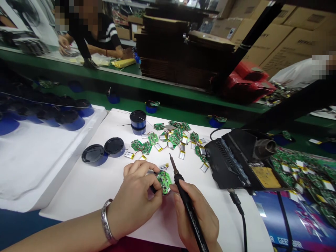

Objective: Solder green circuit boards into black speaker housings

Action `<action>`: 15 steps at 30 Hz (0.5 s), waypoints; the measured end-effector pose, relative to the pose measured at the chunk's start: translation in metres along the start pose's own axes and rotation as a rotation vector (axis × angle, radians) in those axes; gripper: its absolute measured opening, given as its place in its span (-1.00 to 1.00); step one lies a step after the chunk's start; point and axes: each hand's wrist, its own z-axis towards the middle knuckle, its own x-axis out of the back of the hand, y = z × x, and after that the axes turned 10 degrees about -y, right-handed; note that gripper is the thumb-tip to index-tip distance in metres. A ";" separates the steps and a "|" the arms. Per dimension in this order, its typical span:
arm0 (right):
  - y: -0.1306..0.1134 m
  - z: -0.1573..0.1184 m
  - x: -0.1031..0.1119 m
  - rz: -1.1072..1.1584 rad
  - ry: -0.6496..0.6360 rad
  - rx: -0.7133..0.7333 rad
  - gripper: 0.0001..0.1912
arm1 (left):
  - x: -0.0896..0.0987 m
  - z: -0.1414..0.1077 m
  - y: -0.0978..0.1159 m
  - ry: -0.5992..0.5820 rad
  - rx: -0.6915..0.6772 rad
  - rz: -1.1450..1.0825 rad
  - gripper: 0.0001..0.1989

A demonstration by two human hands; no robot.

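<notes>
My left hand (139, 192), with a silver bracelet at the wrist, is closed around the left edge of a green circuit board (165, 181). A small silver battery (164, 166) with yellow tape and thin wires lies at the board's far edge. Something dark shows under my left fingers; I cannot tell what it is. My right hand (195, 213) grips a black soldering iron (187, 203). Its metal tip points up and away, apart from the board, while a fingertip of that hand is close to the board's right edge.
Beyond my hands lie loose circuit boards (177, 134) with batteries. Dark round cups (93, 154) stand left, and more blue ones (70, 120) fill a white tray (39, 171). A black soldering station (228, 164) with a yellow sponge (267, 177) is right. A co-worker (105, 38) sits across.
</notes>
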 end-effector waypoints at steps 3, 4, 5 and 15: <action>-0.003 -0.001 0.005 0.017 0.000 -0.072 -0.60 | -0.003 -0.002 0.001 0.020 -0.001 0.024 -0.87; -0.003 -0.001 0.008 0.018 -0.002 -0.101 -0.61 | -0.004 -0.003 0.001 0.024 0.002 0.032 -0.87; -0.003 -0.001 0.011 0.020 0.000 -0.133 -0.62 | -0.004 -0.003 0.002 0.027 0.005 0.039 -0.87; 0.004 0.015 0.041 0.076 0.157 -0.230 -0.96 | -0.005 0.000 0.002 0.005 0.052 0.011 -0.84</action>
